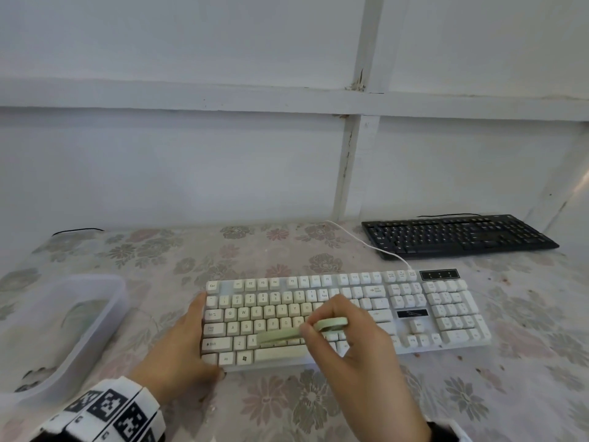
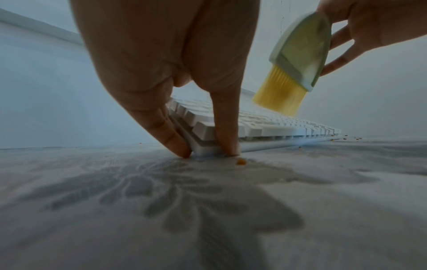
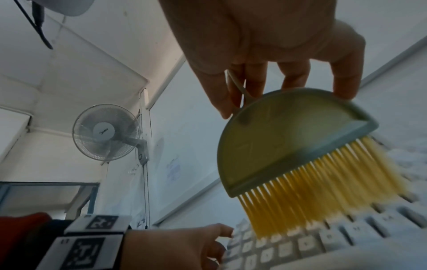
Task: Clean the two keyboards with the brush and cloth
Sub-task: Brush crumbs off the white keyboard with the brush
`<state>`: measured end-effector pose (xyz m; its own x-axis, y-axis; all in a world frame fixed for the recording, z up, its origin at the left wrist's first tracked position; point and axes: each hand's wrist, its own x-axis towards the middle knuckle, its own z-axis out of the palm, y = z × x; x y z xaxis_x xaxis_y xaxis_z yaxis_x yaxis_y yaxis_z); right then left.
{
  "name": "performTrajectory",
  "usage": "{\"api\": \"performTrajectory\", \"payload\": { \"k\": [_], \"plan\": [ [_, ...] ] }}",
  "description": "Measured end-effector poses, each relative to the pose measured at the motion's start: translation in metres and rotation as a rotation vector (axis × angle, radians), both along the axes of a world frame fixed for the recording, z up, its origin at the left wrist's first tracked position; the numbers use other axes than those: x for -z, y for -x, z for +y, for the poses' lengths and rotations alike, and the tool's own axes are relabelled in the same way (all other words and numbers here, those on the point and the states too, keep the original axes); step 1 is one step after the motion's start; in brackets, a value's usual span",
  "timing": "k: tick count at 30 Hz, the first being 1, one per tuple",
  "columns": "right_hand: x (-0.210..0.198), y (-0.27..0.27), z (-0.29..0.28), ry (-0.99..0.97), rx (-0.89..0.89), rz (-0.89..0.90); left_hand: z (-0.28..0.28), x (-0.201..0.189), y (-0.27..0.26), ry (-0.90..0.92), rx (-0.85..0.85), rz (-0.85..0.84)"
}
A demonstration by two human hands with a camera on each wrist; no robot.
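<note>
A white keyboard (image 1: 430, 309) lies on the flowered tablecloth in front of me. My right hand (image 1: 357, 342) pinches a pale green brush (image 1: 330, 324) with yellow bristles (image 3: 323, 191), and the bristle tips touch the keys near the bottom letter row. My left hand (image 1: 185, 342) holds the keyboard's left end, thumb at the front corner and fingers (image 2: 175, 135) along the side edge. The same brush (image 2: 300, 53) shows tilted above the keys in the left wrist view. A black keyboard (image 1: 459, 236) sits at the back right against the wall. No cloth is in view.
A translucent plastic tub (image 1: 63, 330) stands at the left on the table. The white keyboard's cable (image 1: 366, 242) runs back toward the black keyboard. Small orange crumbs (image 2: 241, 161) lie on the cloth by the keyboard's front edge. A wall fan (image 3: 106, 131) hangs at the left.
</note>
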<state>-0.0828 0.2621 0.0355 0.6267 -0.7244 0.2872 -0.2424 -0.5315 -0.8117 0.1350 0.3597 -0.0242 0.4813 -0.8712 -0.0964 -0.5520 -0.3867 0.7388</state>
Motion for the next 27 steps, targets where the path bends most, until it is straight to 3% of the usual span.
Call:
{"api": "performTrajectory", "payload": {
  "k": [8, 14, 19, 27],
  "plan": [
    [0.009, 0.033, -0.029, -0.036, 0.123, 0.034, 0.0, 0.0, 0.0, 0.011, -0.008, 0.003],
    [0.007, 0.03, -0.022, -0.049, 0.06, -0.004, 0.0, 0.0, 0.0, -0.004, -0.013, -0.01],
    [0.01, 0.043, -0.04, -0.025, 0.187, 0.015, 0.0, 0.001, -0.001, -0.012, -0.011, 0.01],
    [0.011, 0.043, -0.034, -0.036, 0.134, 0.037, 0.001, 0.007, -0.005, 0.002, 0.007, 0.001]
  ]
}}
